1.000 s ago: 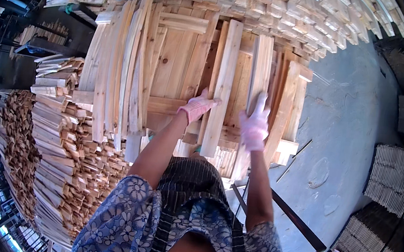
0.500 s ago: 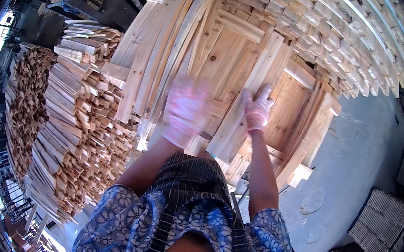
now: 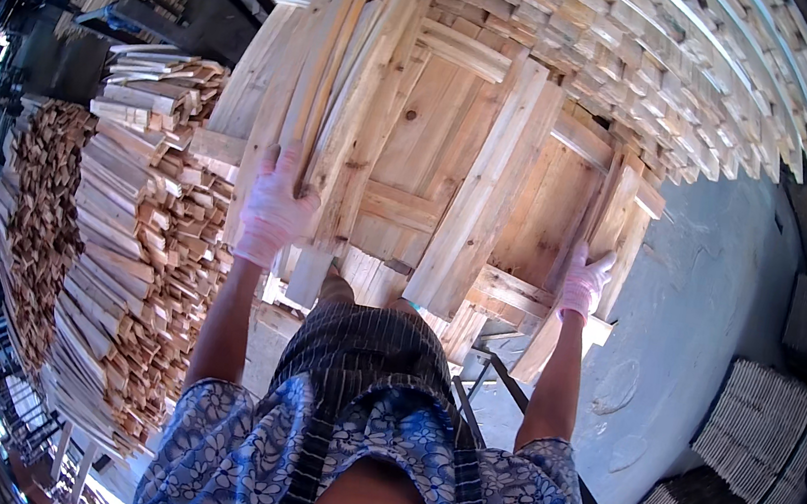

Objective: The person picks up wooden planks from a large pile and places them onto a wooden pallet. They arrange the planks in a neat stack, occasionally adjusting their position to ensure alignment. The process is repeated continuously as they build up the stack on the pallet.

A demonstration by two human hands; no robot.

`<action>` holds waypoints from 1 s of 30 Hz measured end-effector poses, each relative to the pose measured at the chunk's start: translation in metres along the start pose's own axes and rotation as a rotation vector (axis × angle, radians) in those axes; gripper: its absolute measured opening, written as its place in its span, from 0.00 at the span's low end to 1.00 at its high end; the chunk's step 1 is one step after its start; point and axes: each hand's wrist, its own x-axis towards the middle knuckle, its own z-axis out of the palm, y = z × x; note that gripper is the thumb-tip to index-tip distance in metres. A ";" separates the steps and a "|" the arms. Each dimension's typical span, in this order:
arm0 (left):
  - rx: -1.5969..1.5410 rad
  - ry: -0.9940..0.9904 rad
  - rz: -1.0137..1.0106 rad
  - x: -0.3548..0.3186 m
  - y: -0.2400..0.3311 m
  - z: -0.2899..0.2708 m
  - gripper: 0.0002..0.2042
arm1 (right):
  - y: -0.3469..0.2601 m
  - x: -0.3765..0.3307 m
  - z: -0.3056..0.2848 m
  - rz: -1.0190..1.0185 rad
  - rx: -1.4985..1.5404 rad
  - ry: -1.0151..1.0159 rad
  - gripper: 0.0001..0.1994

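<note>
Wooden slats (image 3: 341, 103) stand bundled on edge at about eleven o'clock, leaning over flat wooden panels (image 3: 455, 158) on the desk, and the left hand (image 3: 275, 208) (in a pale pink glove) has its grip wrapped around their lower ends. At three o'clock the right hand (image 3: 583, 284), gloved the same, closes its grip on the bottom of an upright board (image 3: 608, 227) at the panels' edge. Stacked cut sticks (image 3: 137, 250) fill nine o'clock.

I see open grey concrete floor (image 3: 707, 320) to the right; stacked pale wooden slats (image 3: 142, 250) crowd the left, upright pale planks (image 3: 457, 148) block ahead.
</note>
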 end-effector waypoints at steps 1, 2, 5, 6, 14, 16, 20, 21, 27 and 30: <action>-0.006 -0.051 -0.040 0.002 -0.011 -0.005 0.41 | -0.024 -0.016 -0.007 -0.004 -0.069 -0.053 0.47; -0.020 -0.108 -0.058 0.005 -0.016 -0.008 0.42 | -0.032 -0.022 0.002 -0.036 -0.042 -0.048 0.47; 0.216 -0.163 -0.147 0.003 0.024 -0.009 0.47 | -0.056 -0.039 0.044 -0.161 0.021 0.006 0.50; 0.189 -0.180 -0.163 0.005 0.025 -0.012 0.49 | -0.078 -0.055 0.050 -0.191 -0.025 -0.022 0.50; -0.225 -0.369 -0.201 0.030 -0.023 -0.041 0.52 | -0.112 -0.081 0.027 -0.328 0.002 -0.135 0.49; -0.317 -0.341 -0.191 0.034 -0.044 -0.040 0.51 | -0.135 -0.122 0.014 -0.384 -0.025 -0.107 0.48; -0.335 -0.312 -0.162 0.038 -0.049 -0.037 0.49 | -0.206 -0.197 0.060 -0.651 0.549 -0.276 0.53; -0.299 -0.304 -0.163 0.038 -0.046 -0.037 0.50 | -0.235 -0.218 0.068 -0.651 0.559 -0.294 0.52; -0.360 -0.188 0.066 0.044 -0.068 -0.015 0.51 | -0.291 -0.238 0.094 -0.551 0.392 -0.458 0.55; -0.468 -0.270 -0.031 0.045 -0.068 -0.019 0.51 | -0.265 -0.224 0.045 -0.524 0.327 -0.589 0.55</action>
